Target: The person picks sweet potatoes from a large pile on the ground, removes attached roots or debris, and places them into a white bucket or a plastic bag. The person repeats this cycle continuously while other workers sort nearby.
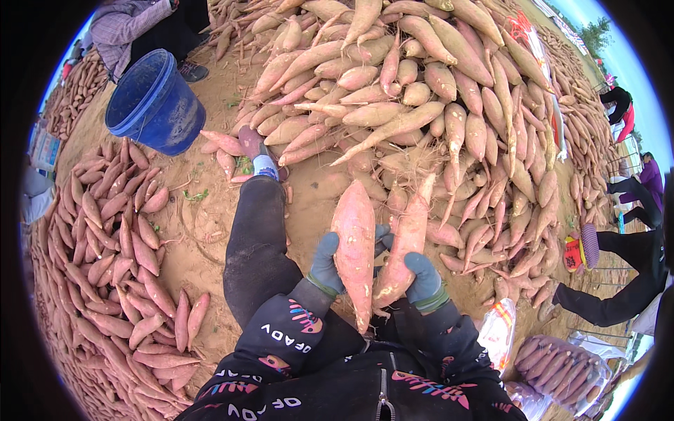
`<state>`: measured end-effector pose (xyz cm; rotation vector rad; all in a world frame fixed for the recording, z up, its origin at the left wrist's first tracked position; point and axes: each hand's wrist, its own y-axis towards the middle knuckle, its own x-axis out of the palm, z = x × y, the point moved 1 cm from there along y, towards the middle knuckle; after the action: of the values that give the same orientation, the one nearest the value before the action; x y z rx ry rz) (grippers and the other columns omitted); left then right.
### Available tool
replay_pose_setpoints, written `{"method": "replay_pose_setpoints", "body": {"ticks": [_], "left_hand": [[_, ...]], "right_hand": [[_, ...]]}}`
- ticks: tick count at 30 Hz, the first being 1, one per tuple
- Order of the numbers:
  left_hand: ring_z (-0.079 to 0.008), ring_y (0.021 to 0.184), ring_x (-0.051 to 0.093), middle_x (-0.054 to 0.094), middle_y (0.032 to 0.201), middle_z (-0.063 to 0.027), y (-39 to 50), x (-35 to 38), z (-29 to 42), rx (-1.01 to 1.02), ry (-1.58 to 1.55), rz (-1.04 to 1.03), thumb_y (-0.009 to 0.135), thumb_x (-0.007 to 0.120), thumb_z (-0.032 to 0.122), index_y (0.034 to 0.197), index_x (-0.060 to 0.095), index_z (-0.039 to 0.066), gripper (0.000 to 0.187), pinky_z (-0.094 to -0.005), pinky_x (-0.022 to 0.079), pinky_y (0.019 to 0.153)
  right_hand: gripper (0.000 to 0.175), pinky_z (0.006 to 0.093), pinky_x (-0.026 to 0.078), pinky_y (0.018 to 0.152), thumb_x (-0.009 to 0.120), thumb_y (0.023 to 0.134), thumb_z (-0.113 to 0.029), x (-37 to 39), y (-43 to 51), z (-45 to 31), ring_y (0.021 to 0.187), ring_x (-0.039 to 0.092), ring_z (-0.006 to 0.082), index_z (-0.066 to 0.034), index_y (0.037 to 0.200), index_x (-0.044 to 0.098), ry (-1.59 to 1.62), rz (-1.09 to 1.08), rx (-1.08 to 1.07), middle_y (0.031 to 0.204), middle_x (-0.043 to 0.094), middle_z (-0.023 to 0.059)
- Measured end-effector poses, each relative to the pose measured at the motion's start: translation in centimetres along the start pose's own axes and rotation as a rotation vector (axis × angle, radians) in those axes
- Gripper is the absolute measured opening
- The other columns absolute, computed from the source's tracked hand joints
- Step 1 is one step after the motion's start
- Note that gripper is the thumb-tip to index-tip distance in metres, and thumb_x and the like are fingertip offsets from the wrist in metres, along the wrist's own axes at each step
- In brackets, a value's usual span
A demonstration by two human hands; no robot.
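Observation:
My left hand (325, 263), in a blue-grey work glove, grips a plump, smooth-looking sweet potato (355, 247) with pointed ends. Close beside it, my right hand (424, 278), gloved alike, holds a longer sweet potato (404, 242) with fine roots at its upper end. Both tubers are raised in front of my lap, long axes running away from me, their lower ends almost meeting. The fingers behind them are partly hidden. Just beyond lies a large heap of sweet potatoes (374, 113), many with stringy roots and soil on the skin.
Another sweet potato pile (116, 316) spreads along my left. A blue bucket (158, 105) stands on the soil ahead-left, near a seated person (131, 31). At right are a filled clear bag of sweet potatoes (561, 368), a white sack (497, 331) and other people's legs (621, 294).

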<state>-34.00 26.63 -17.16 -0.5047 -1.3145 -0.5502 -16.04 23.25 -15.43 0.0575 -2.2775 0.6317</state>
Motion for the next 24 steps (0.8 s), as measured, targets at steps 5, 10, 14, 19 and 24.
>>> {"method": "replay_pose_setpoints", "body": {"ticks": [5, 10, 14, 19, 24], "left_hand": [[-0.027, 0.133, 0.04, 0.038, 0.148, -0.0134, -1.6, 0.3, 0.1, 0.106, -0.084, 0.19, 0.086, 0.058, 0.057, 0.147, 0.029, 0.007, 0.084, -0.0426, 0.029, 0.114], [-0.0319, 0.129, 0.044, 0.043, 0.144, -0.0156, -3.0, 1.4, 2.5, 0.402, -0.162, 0.057, 0.087, 0.053, 0.06, 0.144, 0.037, 0.008, 0.078, -0.0449, 0.032, 0.112], [-0.0345, 0.129, 0.043, 0.042, 0.144, -0.0166, -8.3, 1.4, 8.0, 0.729, -0.037, 0.321, 0.086, 0.051, 0.063, 0.144, 0.037, 0.009, 0.08, -0.0486, 0.032, 0.111], [-0.0342, 0.13, 0.043, 0.041, 0.145, -0.0155, -23.2, 1.2, 17.6, 0.957, 0.163, 0.427, 0.086, 0.052, 0.062, 0.145, 0.035, 0.01, 0.08, -0.0495, 0.032, 0.11], [-0.0338, 0.131, 0.042, 0.041, 0.146, -0.0144, -39.0, 3.3, 25.0, 1.271, 0.216, 0.646, 0.086, 0.054, 0.061, 0.145, 0.034, 0.011, 0.08, -0.0504, 0.032, 0.11]], "right_hand": [[0.058, 0.033, 0.04, 0.101, 0.063, 0.088, -0.023, 5.2, -0.5, -0.6, 0.115, 0.052, 0.0213, 0.0033, 0.135, 0.041, -0.655, 0.034, -0.244, 0.124, 0.054, 0.0101], [0.068, 0.0352, 0.036, 0.105, 0.067, 0.085, -0.021, 8.9, -1.0, -1.2, 0.121, 0.048, 0.0227, 0.0023, 0.14, 0.034, -0.75, -0.254, -0.473, 0.134, 0.047, 0.0135], [0.078, 0.036, 0.036, 0.106, 0.073, 0.083, -0.026, 8.2, -1.1, 1.7, 0.125, 0.047, 0.0242, 0.0025, 0.143, 0.032, -0.97, -0.31, -0.431, 0.14, 0.043, 0.016], [0.079, 0.0311, 0.045, 0.093, 0.076, 0.081, -0.03, -0.4, 2.9, 3.8, 0.108, 0.054, 0.0201, 0.0041, 0.14, 0.036, -0.907, 0.105, -0.27, 0.124, 0.053, 0.0138], [0.063, 0.0286, 0.047, 0.066, 0.073, 0.081, -0.033, -13.1, 6.6, -4.2, 0.075, 0.057, 0.0154, 0.0073, 0.123, 0.051, -0.977, 0.707, -0.511, 0.09, 0.062, 0.0089]]}}
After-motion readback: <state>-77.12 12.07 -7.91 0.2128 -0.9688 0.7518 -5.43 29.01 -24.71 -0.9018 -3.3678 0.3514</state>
